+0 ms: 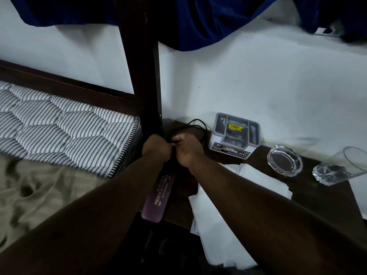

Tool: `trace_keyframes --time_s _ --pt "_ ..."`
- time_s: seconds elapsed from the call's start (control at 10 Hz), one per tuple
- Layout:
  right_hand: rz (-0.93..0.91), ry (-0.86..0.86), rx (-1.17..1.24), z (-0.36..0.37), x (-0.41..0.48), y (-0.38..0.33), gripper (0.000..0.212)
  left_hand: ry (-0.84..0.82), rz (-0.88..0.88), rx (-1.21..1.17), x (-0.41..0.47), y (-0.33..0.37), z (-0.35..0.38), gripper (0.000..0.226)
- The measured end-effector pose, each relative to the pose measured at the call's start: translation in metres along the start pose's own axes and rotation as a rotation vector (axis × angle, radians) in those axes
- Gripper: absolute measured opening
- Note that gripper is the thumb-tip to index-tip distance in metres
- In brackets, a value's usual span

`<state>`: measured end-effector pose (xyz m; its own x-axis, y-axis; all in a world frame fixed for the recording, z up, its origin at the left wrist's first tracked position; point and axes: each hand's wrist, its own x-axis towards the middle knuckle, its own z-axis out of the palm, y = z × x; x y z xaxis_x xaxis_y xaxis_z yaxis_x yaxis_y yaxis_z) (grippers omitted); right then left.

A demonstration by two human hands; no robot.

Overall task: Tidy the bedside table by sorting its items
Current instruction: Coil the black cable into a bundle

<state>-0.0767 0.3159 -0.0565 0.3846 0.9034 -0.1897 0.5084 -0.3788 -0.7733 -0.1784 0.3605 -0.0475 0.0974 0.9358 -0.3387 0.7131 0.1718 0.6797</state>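
I see left hand (156, 148) and right hand (187, 152) both clamped on the cable (198, 124) at the table's (321, 195) back-left corner, loop trailing rightward, nearer right hand.

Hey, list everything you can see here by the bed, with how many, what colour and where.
black cable: one, black, table's back left corner, in both hands
desk organiser: one, grey and white, against the wall
ashtray: one, clear glass, right of the organiser
drinking glass: one, clear, table's right end
case: one, purple, table's left edge
paper sheets: several, white, table's front, hanging over its edge
bedside table: one, dark brown, beside the bed
bedpost: one, dark wood, left of the table
mattress: one, striped, far left
cloth: one, blue, along the top
left hand: one, gripping the cable by the bedpost
right hand: one, fingers pinching the cable
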Motion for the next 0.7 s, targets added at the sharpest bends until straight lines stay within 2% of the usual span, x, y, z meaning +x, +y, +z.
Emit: trace_keyframes --time_s 0.2,0.4,0.5,0.6,0.7 --pt "0.085 0.02 0.247 0.011 0.011 0.006 0.008 -0.09 -0.1 -0.295 0.004 0.002 -0.004 0.027" --pt "0.081 0.099 0.454 -0.001 -0.002 -0.007 0.012 -0.17 -0.074 -0.49 -0.006 0.01 -0.013 0.025" --pt "0.065 0.133 0.518 -0.011 -0.008 -0.017 0.018 -0.117 -0.062 -0.649 -0.019 0.019 -0.013 0.012" --pt "0.051 0.154 0.589 -0.027 -0.019 -0.026 0.012 -0.075 -0.029 -0.683 -0.036 0.034 -0.02 0.021" --pt "0.033 0.173 0.632 -0.045 -0.032 -0.039 0.009 -0.043 0.011 -0.701 -0.048 0.047 -0.03 0.012"
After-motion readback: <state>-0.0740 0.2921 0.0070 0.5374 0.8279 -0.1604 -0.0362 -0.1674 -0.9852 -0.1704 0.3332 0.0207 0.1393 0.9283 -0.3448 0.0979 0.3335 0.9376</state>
